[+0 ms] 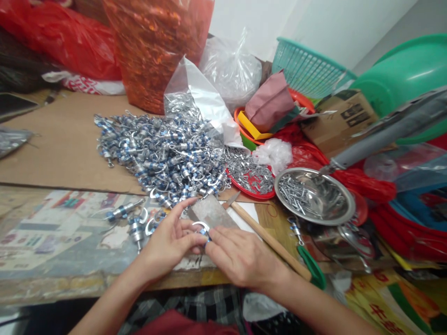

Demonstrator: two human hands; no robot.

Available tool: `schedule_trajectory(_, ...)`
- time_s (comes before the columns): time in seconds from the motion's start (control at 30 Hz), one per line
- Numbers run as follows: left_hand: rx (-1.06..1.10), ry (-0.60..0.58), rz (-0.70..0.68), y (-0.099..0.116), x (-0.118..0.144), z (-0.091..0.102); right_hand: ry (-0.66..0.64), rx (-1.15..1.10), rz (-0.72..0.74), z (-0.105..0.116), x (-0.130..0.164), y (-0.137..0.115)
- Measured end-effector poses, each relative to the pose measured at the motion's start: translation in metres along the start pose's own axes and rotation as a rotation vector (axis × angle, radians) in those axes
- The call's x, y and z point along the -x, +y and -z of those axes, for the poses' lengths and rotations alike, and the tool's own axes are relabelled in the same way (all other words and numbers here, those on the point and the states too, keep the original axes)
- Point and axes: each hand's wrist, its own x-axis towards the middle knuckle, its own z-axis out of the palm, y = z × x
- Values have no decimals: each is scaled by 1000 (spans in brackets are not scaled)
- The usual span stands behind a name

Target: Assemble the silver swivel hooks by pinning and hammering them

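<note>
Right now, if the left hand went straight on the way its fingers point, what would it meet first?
The left hand points up and right. It would probably first meet the grey metal block just past the small metal piece that both hands pinch. Depth is unclear, so it might pass over the block.

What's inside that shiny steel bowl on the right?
The steel bowl holds a loose scatter of small silvery metal pins or nails, mostly on its left side; the rest of its bottom shows bare. A grey bar crosses above its far rim, hiding a small part there.
</note>
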Motion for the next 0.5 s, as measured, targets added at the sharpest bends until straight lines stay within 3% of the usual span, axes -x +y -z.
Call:
schedule_trajectory(0.1, -9, 23, 4, 1, 1, 0, -32, 34, 17, 0, 3, -5)
schedule_trajectory(0.2, -6, 20, 8, 0, 2, 0, -11, -148, -74, -1, 12, -4)
schedule_trajectory(0.27, -12, 19, 12, 0, 2, 0, 75, -256, -264, -3, 26, 4)
schedule_trajectory(0.33, -22, 27, 18, 0, 2, 0, 116, -196, -554, -8, 45, 16)
schedule_trajectory(0.4, -25, 39, 24, 1, 2, 0, -7, -72, -800, -15, 64, 28)
schedule_trajectory(0.5, -28, 48, 27, 2, 2, -1, -284, -103, -922, -22, 85, 38)
